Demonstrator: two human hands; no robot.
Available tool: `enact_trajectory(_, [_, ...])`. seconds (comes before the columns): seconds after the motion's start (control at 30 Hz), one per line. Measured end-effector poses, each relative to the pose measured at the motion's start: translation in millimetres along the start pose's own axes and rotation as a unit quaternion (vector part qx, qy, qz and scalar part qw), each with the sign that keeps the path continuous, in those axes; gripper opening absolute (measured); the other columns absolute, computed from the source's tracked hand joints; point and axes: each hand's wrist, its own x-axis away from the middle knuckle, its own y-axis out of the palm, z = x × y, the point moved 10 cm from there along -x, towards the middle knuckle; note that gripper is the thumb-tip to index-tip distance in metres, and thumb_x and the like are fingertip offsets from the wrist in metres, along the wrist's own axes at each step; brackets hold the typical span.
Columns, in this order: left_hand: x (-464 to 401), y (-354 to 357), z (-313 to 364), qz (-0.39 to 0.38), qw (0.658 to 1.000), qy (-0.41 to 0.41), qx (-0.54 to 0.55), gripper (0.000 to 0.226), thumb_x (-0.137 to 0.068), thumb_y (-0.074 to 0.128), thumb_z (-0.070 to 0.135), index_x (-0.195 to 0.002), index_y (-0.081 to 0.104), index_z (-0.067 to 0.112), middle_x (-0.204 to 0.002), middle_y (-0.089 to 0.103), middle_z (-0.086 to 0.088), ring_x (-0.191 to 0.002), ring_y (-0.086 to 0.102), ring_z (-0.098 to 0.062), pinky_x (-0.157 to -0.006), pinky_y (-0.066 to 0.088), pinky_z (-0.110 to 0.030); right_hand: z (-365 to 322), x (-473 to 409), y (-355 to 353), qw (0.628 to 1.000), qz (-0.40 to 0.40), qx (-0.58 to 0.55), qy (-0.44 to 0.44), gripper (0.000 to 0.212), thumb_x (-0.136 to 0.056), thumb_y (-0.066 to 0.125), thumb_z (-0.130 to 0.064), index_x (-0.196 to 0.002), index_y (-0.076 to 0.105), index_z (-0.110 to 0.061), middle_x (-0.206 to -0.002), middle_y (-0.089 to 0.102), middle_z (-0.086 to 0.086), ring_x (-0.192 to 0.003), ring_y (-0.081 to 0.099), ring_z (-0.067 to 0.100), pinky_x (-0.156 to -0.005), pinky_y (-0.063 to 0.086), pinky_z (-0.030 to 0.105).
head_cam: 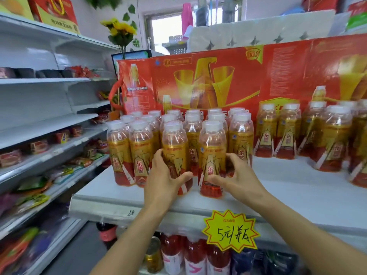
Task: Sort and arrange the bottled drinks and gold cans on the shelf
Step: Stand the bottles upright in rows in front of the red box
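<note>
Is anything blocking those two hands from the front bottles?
No. The left hand already grips one front bottle, and the right hand grips its neighbour. Nothing visible sits between them.

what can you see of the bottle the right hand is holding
The front-right bottle stands upright near the front edge of the white shelf. It looks like clear plastic, with a white cap, a gold and red label with printed characters, and a reddish base. The right hand curls round its lower half. Another bottle stands close on its left.
</note>
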Motion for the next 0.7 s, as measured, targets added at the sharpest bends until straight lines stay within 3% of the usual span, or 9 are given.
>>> enact_trajectory(0.1, [10.8, -11.8, 5.8, 0.027, 0.998, 0.027, 0.048, 0.115, -0.068, 0.084, 0.041, -0.152, 0.006, 0.029, -0.152, 0.030, 0.002, -0.133, 0.038, -0.011, -0.098, 0.038, -0.028, -6.1, -4.2, 16.1, 1.000, -0.013, 0.016, -0.009, 0.050, -0.075, 0.081, -0.031, -0.115, 0.051, -0.030, -0.098, 0.060, -0.023, -0.089, 0.056, -0.014, -0.080, 0.046, 0.012])
enact_trajectory(0.17, [13.6, -29.3, 14.8, 0.056, 0.994, 0.085, 0.028, 0.119, -0.067, 0.086, 0.034, -0.152, 0.003, 0.032, -0.155, 0.019, 0.007, -0.137, 0.030, -0.005, -0.106, 0.035, -0.029, -8.3, -5.0, 20.4, 0.999, -0.005, 0.032, -0.014, 0.053, -0.076, 0.080, -0.034, -0.118, 0.049, -0.030, -0.098, 0.058, -0.025, -0.092, 0.057, -0.008, -0.082, 0.046, 0.019])
enact_trajectory(0.3, [-5.2, -51.6, 42.5, 0.047, 0.946, 0.255, -0.195, 0.131, -0.057, 0.085, 0.049, -0.155, 0.002, 0.022, -0.161, 0.007, 0.002, -0.148, 0.010, -0.016, -0.118, 0.020, -0.041, -6.0, -6.6, 23.7, 0.998, 0.007, 0.059, -0.011, 0.073, -0.074, 0.079, -0.041, -0.133, 0.040, -0.022, -0.114, 0.060, -0.013, -0.105, 0.058, 0.010, -0.092, 0.049, 0.035])
enact_trajectory(0.43, [-34.2, -46.3, 54.2, -0.027, 0.893, 0.303, -0.332, 0.138, -0.054, 0.078, 0.067, -0.154, -0.007, 0.024, -0.163, -0.003, 0.003, -0.150, -0.001, -0.017, -0.121, 0.004, -0.046, -11.1, -11.7, 30.5, 0.997, -0.001, 0.076, -0.018, 0.064, -0.078, 0.077, -0.039, -0.129, 0.041, -0.024, -0.111, 0.061, -0.011, -0.101, 0.058, 0.010, -0.086, 0.048, 0.031])
enact_trajectory(0.53, [-42.5, -44.5, 55.7, -0.046, 0.876, 0.307, -0.368, 0.132, -0.056, 0.076, 0.069, -0.155, 0.001, 0.025, -0.163, 0.006, 0.005, -0.149, 0.009, -0.015, -0.121, -0.006, -0.043, -14.6, -15.8, 35.8, 0.998, -0.011, 0.064, -0.020, 0.060, -0.080, 0.076, -0.034, -0.129, 0.043, -0.024, -0.108, 0.061, -0.011, -0.098, 0.058, 0.008, -0.083, 0.046, 0.025])
enact_trajectory(0.63, [-45.6, -48.8, 54.9, -0.032, 0.878, 0.296, -0.375, 0.128, -0.054, 0.080, 0.066, -0.152, 0.010, 0.024, -0.159, 0.023, 0.001, -0.143, 0.030, -0.020, -0.120, -0.004, -0.043, -16.9, -19.6, 42.1, 0.997, -0.018, 0.067, -0.025, 0.063, -0.081, 0.075, -0.035, -0.132, 0.042, -0.023, -0.111, 0.061, -0.012, -0.104, 0.059, 0.010, -0.090, 0.048, 0.030])
enact_trajectory(0.7, [-45.9, -49.4, 55.5, -0.023, 0.878, 0.296, -0.376, 0.126, -0.055, 0.082, 0.063, -0.150, 0.011, 0.023, -0.156, 0.027, -0.001, -0.141, 0.034, -0.023, -0.120, -0.003, -0.042, -17.8, -22.1, 48.0, 0.997, -0.023, 0.070, -0.025, 0.066, -0.081, 0.075, -0.037, -0.135, 0.040, -0.023, -0.118, 0.063, -0.010, -0.108, 0.059, 0.011, -0.093, 0.048, 0.032])
